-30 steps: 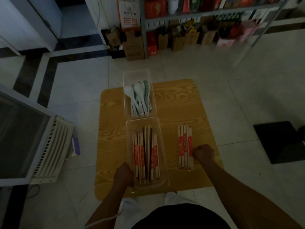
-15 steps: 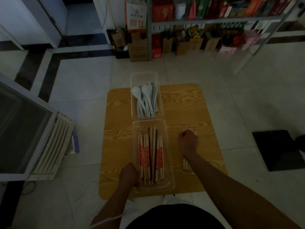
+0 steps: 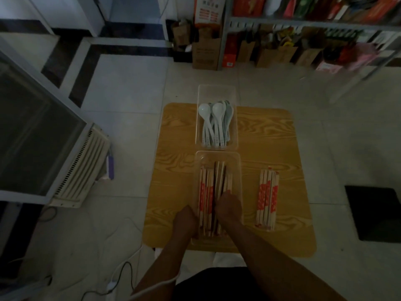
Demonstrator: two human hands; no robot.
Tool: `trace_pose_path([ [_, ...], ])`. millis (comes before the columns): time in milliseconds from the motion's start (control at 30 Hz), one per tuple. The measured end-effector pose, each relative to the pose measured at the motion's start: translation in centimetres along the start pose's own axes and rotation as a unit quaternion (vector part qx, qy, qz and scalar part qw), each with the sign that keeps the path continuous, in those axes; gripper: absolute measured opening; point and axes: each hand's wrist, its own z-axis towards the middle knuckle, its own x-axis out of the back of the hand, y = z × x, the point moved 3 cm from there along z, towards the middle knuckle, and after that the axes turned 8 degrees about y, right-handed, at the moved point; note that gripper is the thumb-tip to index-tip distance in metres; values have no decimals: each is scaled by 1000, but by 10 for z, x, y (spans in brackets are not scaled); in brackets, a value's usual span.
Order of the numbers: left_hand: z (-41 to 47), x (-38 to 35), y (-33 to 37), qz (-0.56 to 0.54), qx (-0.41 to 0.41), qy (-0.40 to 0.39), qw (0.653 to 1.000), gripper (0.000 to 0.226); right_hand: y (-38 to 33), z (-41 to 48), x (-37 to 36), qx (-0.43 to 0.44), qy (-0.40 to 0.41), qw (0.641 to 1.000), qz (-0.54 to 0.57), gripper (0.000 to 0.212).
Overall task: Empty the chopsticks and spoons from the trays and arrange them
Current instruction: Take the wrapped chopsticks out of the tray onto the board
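Left hand (image 3: pixel 185 220) braces the clear plastic tray (image 3: pixel 217 153), right hand (image 3: pixel 229 206) digs among its red-and-white wrapped chopsticks (image 3: pixel 205 192), both grips unclear; next, I'd lift a bunch out.

A shop: stocked metal shelving (image 3: pixel 303 25), gift bags (image 3: pixel 286 54), glass-fronted freezer (image 3: pixel 39 137).

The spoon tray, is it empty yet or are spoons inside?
Not empty. The white spoons lie bunched inside the clear tray at the far end of the table; none lie outside it.
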Motion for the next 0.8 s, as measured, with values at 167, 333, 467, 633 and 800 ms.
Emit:
trace_pose_path([
  [167,2,0,-2,-13,-9,5,1000,41,3,9,-15,-44,16,998,30,21],
  [333,2,2,-1,-3,-2,-14,1000,49,-2,9,-17,-65,-11,995,76,20],
  [467,4,1,-2,-43,6,-13,999,38,-4,9,-11,-64,-33,992,103,20],
  [633,3,2,-2,-52,12,-5,999,30,-7,16,12,-21,-42,993,105,33],
  [800,6,0,-2,-23,7,-14,1000,42,13,40,66,76,-22,980,181,28],
])
